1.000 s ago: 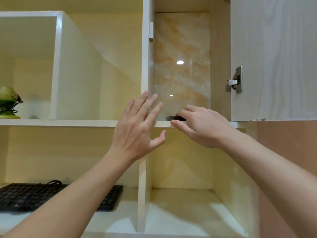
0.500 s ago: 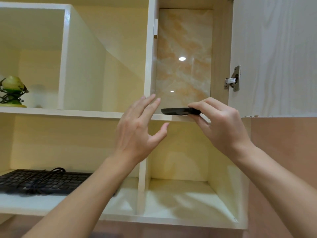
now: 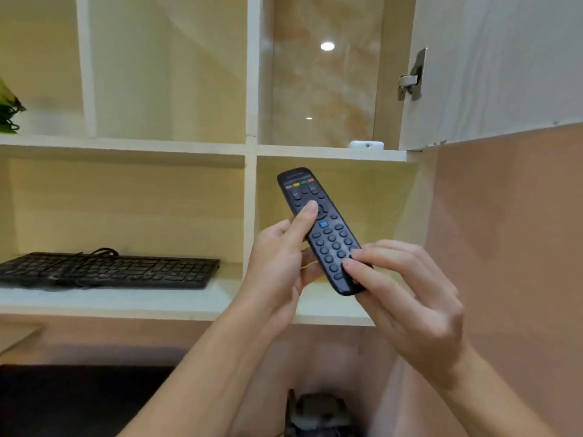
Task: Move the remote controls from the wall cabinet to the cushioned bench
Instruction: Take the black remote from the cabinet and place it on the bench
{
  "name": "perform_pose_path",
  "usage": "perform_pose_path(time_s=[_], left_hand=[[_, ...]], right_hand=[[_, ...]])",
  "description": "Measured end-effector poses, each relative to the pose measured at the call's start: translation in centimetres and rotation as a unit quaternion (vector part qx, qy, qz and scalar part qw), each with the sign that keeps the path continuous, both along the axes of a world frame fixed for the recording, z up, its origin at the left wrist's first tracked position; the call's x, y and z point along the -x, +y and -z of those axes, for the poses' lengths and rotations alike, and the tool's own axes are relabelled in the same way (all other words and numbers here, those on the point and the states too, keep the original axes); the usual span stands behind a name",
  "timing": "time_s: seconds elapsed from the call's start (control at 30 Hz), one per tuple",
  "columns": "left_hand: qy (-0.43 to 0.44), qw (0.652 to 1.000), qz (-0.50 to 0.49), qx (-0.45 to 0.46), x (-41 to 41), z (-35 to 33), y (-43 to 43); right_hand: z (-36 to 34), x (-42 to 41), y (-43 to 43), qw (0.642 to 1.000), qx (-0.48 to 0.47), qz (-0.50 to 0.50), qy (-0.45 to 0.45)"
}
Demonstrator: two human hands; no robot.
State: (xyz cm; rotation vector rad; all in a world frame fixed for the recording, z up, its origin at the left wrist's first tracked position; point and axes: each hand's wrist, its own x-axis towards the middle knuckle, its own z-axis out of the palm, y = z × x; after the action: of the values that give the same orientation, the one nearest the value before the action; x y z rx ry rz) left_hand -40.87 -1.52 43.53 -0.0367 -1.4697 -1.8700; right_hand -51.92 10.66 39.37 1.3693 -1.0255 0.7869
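While both hands are gripping it, the black remote control is hanging in the air just in front of the wall cabinet, level with the lower right compartment and touching no shelf. Its button face is turning towards the camera, with the row of coloured buttons at the far end and the near end slanting down to the right. The left hand is holding the middle of the body from the left, its thumb lying across the buttons and its fingers curling underneath. The right hand is pinching the near end, with its fingertips resting on the lowest buttons.

Above the remote, a small white object is lying at the front edge of the upper right shelf, too blurred to identify, against a marbled back panel. The cabinet door is standing open at the right, showing its metal hinge. In the lower left compartment, a black keyboard is lying flat with its cable coiling on top. At the far left edge, a green object is sitting on the upper shelf.
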Motion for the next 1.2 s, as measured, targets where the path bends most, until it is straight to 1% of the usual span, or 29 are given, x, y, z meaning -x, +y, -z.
perform_pose_path(time_s=[0.1, 0.17, 0.23, 0.3, 0.37, 0.47, 0.67, 0.73, 0.83, 0.93, 1.07, 1.2], left_hand=[[-0.025, 0.999, -0.021, -0.003, 0.0, 2.6, -0.1], [-0.045, 0.998, -0.049, -0.006, 0.0, 4.5, -0.1], [-0.064, 0.995, -0.078, -0.005, 0.0, 6.7, 0.0], [-0.074, 0.993, -0.094, 0.002, -0.1, 9.0, 0.4], [-0.082, 0.993, -0.083, 0.002, -0.6, 11.3, 0.8], [-0.11, 0.991, -0.072, -0.006, -1.6, 14.8, 1.2], [-0.195, 0.975, -0.066, -0.077, -3.2, 23.2, 1.9], [-0.23, 0.966, -0.055, -0.099, -3.5, 26.0, 1.8], [-0.282, 0.95, -0.049, -0.124, -3.5, 30.0, 1.4], [-0.325, 0.932, -0.056, -0.152, -3.5, 33.3, 1.1], [-0.361, 0.915, -0.057, -0.174, -4.3, 36.6, -0.1], [-0.375, 0.903, -0.068, -0.199, -5.5, 38.8, -2.2]], right_hand=[[2.7, -0.2, 1.4, 0.996, -0.058, -0.035, -0.056], [4.6, -0.5, 1.9, 0.984, -0.086, -0.081, -0.136], [6.7, -0.8, 1.8, 0.96, -0.092, -0.117, -0.237], [8.6, -1.6, 1.2, 0.924, -0.098, -0.139, -0.342], [10.4, -2.5, 0.7, 0.885, -0.115, -0.144, -0.427], [13.3, -4.0, 0.3, 0.824, -0.139, -0.155, -0.527], [21.0, -6.0, -0.3, 0.676, -0.163, -0.201, -0.69], [23.4, -6.5, -0.5, 0.63, -0.166, -0.205, -0.73], [27.2, -6.8, -0.5, 0.581, -0.195, -0.172, -0.772], [30.8, -7.0, -0.3, 0.552, -0.222, -0.133, -0.793], [33.8, -8.3, -1.0, 0.491, -0.242, -0.112, -0.829], [35.5, -9.4, -2.9, 0.459, -0.271, -0.105, -0.84]])
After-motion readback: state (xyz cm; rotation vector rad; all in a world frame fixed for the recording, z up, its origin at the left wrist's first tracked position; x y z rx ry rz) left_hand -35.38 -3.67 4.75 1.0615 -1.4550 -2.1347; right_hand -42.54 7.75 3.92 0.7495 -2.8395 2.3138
